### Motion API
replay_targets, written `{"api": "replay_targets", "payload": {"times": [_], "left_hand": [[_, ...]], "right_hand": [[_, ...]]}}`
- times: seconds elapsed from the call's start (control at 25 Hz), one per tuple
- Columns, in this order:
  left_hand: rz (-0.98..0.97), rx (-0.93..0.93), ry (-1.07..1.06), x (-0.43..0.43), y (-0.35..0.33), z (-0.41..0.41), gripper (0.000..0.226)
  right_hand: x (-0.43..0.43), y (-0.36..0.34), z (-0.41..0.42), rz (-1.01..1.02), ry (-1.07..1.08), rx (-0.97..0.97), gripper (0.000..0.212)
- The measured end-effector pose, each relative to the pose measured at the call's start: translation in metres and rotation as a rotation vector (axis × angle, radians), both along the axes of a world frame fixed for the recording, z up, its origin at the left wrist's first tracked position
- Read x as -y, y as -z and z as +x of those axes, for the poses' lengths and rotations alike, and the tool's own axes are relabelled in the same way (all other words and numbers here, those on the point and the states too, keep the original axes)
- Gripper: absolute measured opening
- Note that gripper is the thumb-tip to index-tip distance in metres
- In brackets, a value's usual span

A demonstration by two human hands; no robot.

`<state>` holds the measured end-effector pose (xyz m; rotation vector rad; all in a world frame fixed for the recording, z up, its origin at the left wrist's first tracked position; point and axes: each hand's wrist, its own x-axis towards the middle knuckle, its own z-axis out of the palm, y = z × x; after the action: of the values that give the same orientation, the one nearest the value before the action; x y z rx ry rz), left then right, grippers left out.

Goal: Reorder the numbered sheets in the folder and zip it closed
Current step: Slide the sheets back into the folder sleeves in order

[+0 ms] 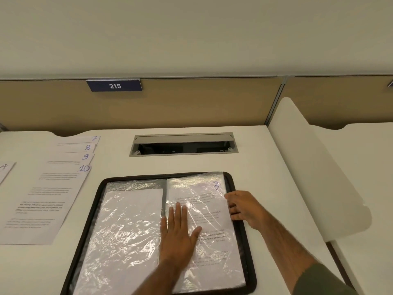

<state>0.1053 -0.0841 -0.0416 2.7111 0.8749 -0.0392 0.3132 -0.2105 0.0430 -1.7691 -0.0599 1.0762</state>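
Far left, cut by the frame edge: sheet marked 4 [4,172], loose on the surface [110,158]. Just beside it: fanned stack of sheets [53,199] numbered 7, 8, 9 and 10, with 10 on top and nearest, all outside the folder. Sheets 5 and 6 not in view. Above, on the back partition: plate reading 215 [114,85].

Centre: zip folder [244,256], opened flat on the surface, dark zip border exposed all round, zip not closed. Left sleeve [123,220]: holds a sheet showing a blank face, number not readable. Left hand [178,235]: fingers straight and spread, palm pressed flat on the right sleeve just beside the spine, gripping nothing. Behind the folder: open cable hatch [182,144] set into the surface. Right sleeve [212,209]: crinkled clear plastic over a printed sheet marked 3 at the top right corner. Right hand [244,209]: at the outer edge of the right sleeve, fingers curled round that edge, apparently pinching it. Far right: white side divider [308,167].

Progress, as judged: early to middle stage. Filing reached as far as sheet 3; any pages ahead of it hidden. Remaining: insert 4 through 10 in order, close the covers, run the zip round.
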Motion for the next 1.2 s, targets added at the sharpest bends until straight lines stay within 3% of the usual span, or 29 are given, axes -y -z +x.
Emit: {"api": "replay_targets", "payload": {"times": [0.12,0.32,0.44,0.64,0.8,0.92,1.08,1.2], "left_hand": [[0.003,-0.017,0.015,-0.001,-0.002,0.007,0.082],[-0.001,-0.072,0.044,0.0,-0.003,0.008,0.081],[0.014,-0.065,0.069,-0.005,-0.009,0.004,0.08],[0.112,-0.021,0.104,-0.039,-0.023,-0.033,0.077],[0.201,0.032,0.081,-0.087,-0.025,-0.084,0.075],[0.242,0.033,0.055,-0.128,-0.019,-0.131,0.076],[0.252,0.035,0.043,-0.171,-0.016,-0.198,0.076],[0.271,0.046,0.041,-0.198,-0.014,-0.247,0.074]], "right_hand": [[0.034,0.006,-0.041,-0.029,-0.003,0.027,0.027],[0.08,0.028,-0.107,-0.325,-0.04,0.188,0.028],[0.084,0.026,-0.138,-0.369,0.054,0.258,0.028],[0.05,0.003,-0.199,-0.331,0.141,0.704,0.026],[0.008,0.006,-0.256,-0.23,-0.029,1.105,0.033],[-0.035,0.009,-0.288,-0.287,-0.144,1.329,0.032],[-0.094,0.012,-0.336,-0.438,-0.276,1.439,0.027],[-0.137,0.014,-0.371,-0.503,-0.373,1.357,0.028]]}}
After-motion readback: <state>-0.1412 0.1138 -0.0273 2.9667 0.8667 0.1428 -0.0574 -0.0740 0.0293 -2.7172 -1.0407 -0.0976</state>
